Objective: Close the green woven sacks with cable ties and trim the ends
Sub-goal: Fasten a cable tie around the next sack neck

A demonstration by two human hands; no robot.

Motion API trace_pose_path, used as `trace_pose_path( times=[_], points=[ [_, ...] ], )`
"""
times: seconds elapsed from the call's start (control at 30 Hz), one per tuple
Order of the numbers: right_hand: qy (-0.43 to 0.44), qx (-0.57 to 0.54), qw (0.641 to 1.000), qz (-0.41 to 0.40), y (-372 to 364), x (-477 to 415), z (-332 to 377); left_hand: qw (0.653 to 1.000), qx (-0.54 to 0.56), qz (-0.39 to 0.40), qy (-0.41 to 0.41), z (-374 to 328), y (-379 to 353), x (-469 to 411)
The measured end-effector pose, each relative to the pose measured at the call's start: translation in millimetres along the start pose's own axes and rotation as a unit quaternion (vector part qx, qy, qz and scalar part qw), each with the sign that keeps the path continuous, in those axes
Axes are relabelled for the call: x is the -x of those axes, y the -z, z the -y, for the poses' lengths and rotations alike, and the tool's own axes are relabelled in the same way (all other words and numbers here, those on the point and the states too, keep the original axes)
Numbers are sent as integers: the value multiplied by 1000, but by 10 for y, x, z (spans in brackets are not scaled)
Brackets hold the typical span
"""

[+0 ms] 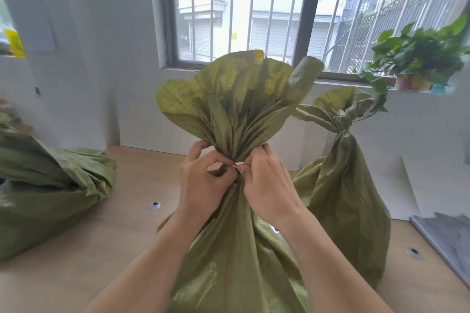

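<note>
A green woven sack point(229, 256) stands upright in front of me on the wooden table, its mouth bunched into a fan above a tight neck. My left hand point(201, 180) grips the neck from the left, thumb and forefinger pinching at the front. My right hand point(267, 183) grips it from the right, its fingertips meeting the left ones. Between them shows a small pale bit of a cable tie point(237, 166); the rest of the tie is hidden by my fingers.
A second sack point(346, 198) stands at the right, its neck tied. A third sack point(48, 188) lies slumped at the left. A potted plant point(417, 58) sits on the window sill. A grey slab point(447, 239) lies at the table's right edge.
</note>
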State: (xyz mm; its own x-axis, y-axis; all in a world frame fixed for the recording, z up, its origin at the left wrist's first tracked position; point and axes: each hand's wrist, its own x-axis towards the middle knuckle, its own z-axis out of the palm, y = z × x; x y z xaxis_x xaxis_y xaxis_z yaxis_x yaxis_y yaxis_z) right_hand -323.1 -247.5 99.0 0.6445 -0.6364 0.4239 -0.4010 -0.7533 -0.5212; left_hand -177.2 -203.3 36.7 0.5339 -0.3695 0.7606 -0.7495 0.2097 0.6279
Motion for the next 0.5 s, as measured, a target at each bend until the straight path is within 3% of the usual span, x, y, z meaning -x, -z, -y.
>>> trace_pose_path(
  times=[0.37,0.43,0.5],
  points=[
    [-102,-168,980,32,-51,55,-201,999,11,41,-13,75,48,75],
    [-116,-236,965,8,-33,136,-298,999,20,43,15,61,14,77],
    [-157,-294,940,-68,56,243,-479,997,27,54,52,50,-21,79]
  ],
)
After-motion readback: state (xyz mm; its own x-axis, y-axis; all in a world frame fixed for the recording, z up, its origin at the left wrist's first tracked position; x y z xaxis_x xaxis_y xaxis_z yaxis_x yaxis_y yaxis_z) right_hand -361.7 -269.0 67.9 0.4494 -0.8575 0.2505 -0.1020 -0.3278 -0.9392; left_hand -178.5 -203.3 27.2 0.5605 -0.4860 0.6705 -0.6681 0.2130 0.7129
